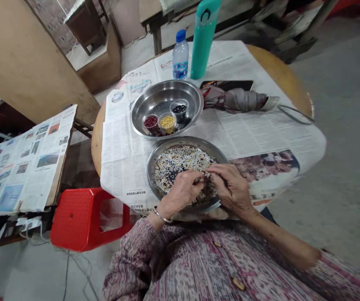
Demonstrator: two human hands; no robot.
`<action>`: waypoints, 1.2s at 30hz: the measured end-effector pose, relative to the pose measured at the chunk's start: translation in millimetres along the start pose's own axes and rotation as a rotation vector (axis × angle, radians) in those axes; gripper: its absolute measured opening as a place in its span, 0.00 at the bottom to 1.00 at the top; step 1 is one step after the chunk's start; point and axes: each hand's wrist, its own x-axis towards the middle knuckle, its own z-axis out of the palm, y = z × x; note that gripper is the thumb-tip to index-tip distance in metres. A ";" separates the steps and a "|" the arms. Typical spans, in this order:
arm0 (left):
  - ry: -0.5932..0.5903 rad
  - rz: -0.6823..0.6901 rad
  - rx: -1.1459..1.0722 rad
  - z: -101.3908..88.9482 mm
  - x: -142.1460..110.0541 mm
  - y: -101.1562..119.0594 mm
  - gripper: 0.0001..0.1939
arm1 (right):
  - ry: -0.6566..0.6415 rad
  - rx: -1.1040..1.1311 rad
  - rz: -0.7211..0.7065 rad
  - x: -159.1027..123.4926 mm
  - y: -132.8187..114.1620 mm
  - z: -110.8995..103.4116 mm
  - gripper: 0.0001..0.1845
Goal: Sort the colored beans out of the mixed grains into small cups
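Mixed white, dark, red and yellow grains [180, 161] lie in a shallow round steel tray [222, 155], center of frame, on the newspaper-covered round table [117, 167]. I see the left hand [184, 188], silver bangle on wrist, over the tray's near side, fingers curled. Right hand [231, 188] is over the tray's right side, fingers bent, tips near the left's. Can't tell if either grips a grain. Just above the tray I have a deep steel basin [155, 94] with three clear plastic cups: red beans [150, 121], yellow beans [167, 121], black beans [179, 109].
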 end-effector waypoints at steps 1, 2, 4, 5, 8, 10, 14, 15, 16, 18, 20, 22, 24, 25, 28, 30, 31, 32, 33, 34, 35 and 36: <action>-0.031 0.033 0.031 0.7 -2.0 2.5 0.07 | 0.010 0.001 0.002 -0.4 0.2 0.0 0.11; -0.061 0.071 0.075 1.6 -3.7 4.8 0.07 | 0.019 0.000 0.005 -0.8 0.5 0.0 0.11; -0.123 0.166 0.173 3.5 -5.0 8.6 0.08 | 0.025 -0.004 0.012 -1.4 1.2 -0.2 0.12; -0.145 0.214 0.224 4.1 -4.4 9.9 0.09 | 0.022 -0.006 0.014 -1.6 1.5 -0.3 0.13; -0.146 0.267 0.372 2.7 1.3 10.6 0.12 | 0.015 -0.008 0.007 -1.5 1.7 -0.8 0.13; -0.083 0.218 0.451 -1.5 6.8 8.0 0.13 | 0.019 -0.010 0.008 -1.1 1.1 -0.8 0.13; 0.067 0.010 0.510 -15.8 14.4 -4.2 0.11 | 0.014 -0.011 0.028 0.0 -0.9 -0.8 0.13; 0.099 -0.070 0.501 -19.9 14.3 -7.9 0.11 | 0.014 -0.011 0.030 0.3 -1.4 -0.8 0.13; 0.128 -0.153 0.487 -24.1 13.0 -11.4 0.11 | 0.014 -0.012 0.032 0.5 -1.8 -0.8 0.13; 0.182 -0.273 0.464 -32.0 7.2 -16.5 0.12 | 0.012 -0.015 0.031 0.7 -2.4 -1.0 0.13; 0.205 -0.288 0.463 -38.0 -1.3 -18.3 0.12 | 0.009 -0.017 0.026 0.7 -2.5 -1.3 0.12; 0.180 -0.237 0.461 -40.1 -9.0 -16.7 0.20 | 0.008 -0.015 0.014 0.6 -2.5 -1.6 0.12; 0.122 -0.189 0.434 -37.0 -12.9 -12.6 0.30 | 0.008 -0.013 0.004 0.4 -2.6 -1.8 0.12; 0.095 -0.173 0.411 -33.4 -12.8 -10.3 0.30 | 0.010 -0.012 0.002 0.4 -2.7 -1.7 0.12; 0.026 -0.115 0.310 -18.6 -6.1 -4.5 0.16 | 0.016 -0.011 0.009 0.2 -2.7 -1.1 0.12; -0.015 -0.075 0.244 -10.8 0.3 -2.7 0.10 | 0.018 -0.011 0.009 0.2 -2.4 -0.5 0.12; -0.033 -0.054 0.213 -9.0 2.8 -2.4 0.10 | 0.018 -0.011 0.006 0.1 -2.2 -0.2 0.12; -0.051 -0.034 0.183 -8.9 4.2 -2.4 0.11 | 0.020 -0.012 0.003 0.1 -1.9 0.0 0.12; -0.062 -0.016 0.151 -10.5 4.3 -2.6 0.11 | 0.021 -0.013 -0.001 0.1 -1.7 0.3 0.12; -0.069 0.002 0.120 -13.5 2.8 -2.8 0.10 | 0.022 -0.014 -0.005 0.2 -1.5 0.4 0.11; -0.077 0.019 0.092 -17.6 -0.4 -2.9 0.10 | 0.024 -0.016 -0.009 0.2 -1.3 0.5 0.11; -0.088 0.036 0.071 -22.2 -5.1 -2.7 0.10 | 0.026 -0.018 -0.013 0.4 -1.1 0.6 0.11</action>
